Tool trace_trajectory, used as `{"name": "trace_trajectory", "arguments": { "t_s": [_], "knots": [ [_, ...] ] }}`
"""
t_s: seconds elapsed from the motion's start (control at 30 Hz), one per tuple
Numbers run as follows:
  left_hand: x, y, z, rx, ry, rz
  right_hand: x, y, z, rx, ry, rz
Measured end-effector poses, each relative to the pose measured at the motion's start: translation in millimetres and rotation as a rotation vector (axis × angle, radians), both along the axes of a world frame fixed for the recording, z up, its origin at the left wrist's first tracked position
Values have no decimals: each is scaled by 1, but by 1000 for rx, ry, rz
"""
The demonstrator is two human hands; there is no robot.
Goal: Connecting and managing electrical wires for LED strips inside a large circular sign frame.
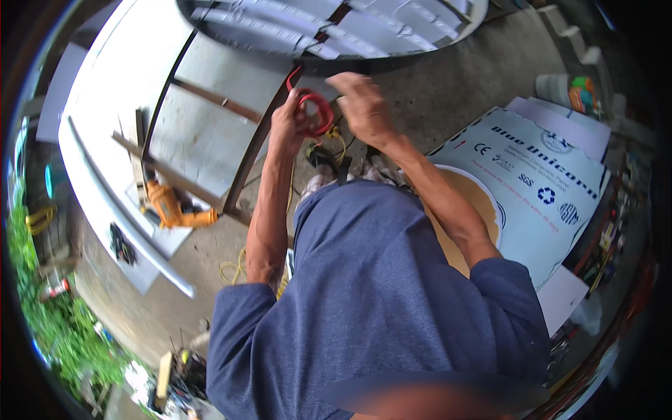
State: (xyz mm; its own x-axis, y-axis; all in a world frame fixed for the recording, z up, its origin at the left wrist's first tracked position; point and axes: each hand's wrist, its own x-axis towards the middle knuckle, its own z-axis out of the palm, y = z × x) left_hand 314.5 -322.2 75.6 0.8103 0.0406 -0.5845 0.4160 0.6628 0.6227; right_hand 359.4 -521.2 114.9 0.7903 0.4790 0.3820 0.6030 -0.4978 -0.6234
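Observation:
My left hand (pixel 285 126) is closed around a coil of red wire (pixel 322 115), with the loops hanging out on its right side. A loose red end sticks up above the fingers. Just right of the coil, my right hand (pixel 362 108) is raised, its fingers bent and spread a little and slightly smeared by motion. It seems to hold nothing. Beyond both hands lies a large rounded frame (pixel 294 52) with rows of white light strips (pixel 357 42) across its inside.
An orange power tool (pixel 171 206) lies left, near wooden strips (pixel 164 171) and a metal frame (pixel 252 164) with pale panels. On the right are a film-covered sheet (pixel 532 182) and a round tan board (pixel 455 203). Yellow cord (pixel 238 267) trails over the concrete floor.

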Motion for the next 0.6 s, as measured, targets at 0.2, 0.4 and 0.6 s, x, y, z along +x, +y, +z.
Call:
{"name": "trace_trajectory", "arguments": {
  "t_s": [0.2, 0.4, 0.6],
  "knots": [
    [-2, 9, 6, 642, -355, -276, 49, 48, -4, -368, 65, 621],
    [-4, 24, 16, 561, -153, -179, 83, 69, -18, -184, 83, 790],
    [9, 24, 16, 402, -134, -152, 113, 84, -42, 90, 158, 1033]
  ]
}}
